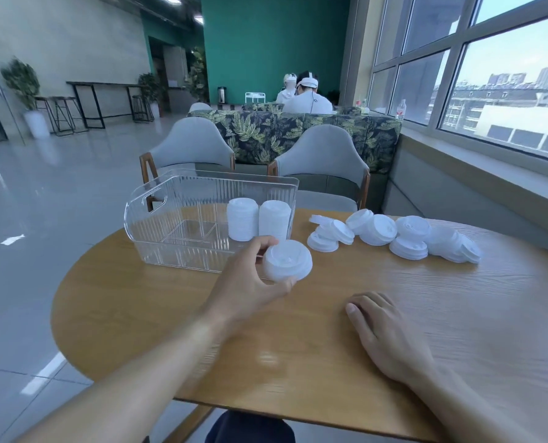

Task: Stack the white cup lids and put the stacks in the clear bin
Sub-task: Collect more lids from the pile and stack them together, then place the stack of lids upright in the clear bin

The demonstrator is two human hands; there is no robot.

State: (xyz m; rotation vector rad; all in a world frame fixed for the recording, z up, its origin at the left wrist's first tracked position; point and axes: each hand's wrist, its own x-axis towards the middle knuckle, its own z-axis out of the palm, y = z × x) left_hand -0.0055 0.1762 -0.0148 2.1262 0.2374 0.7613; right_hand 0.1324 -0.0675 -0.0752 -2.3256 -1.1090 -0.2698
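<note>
- Left hand (245,276) fingers pinch a short lid stack (287,260), just near of the clear bin (157,219); bin lies far-left.
- Right hand (384,334) rests flat, holding nothing, on the tabletop (458,314).

**Where things lie on the surface**

The bin (170,225) stands at the far left of the surface (330,346). Two stacks (258,220) stand side by side in its right end. Loose lids (394,235) lie scattered to the right of the bin. The left hand (247,282) holds a lid (287,260) just before the bin. The right hand (384,334) rests on the surface, nearer and to the right. Two chairs (320,161) stand behind the surface.
</note>
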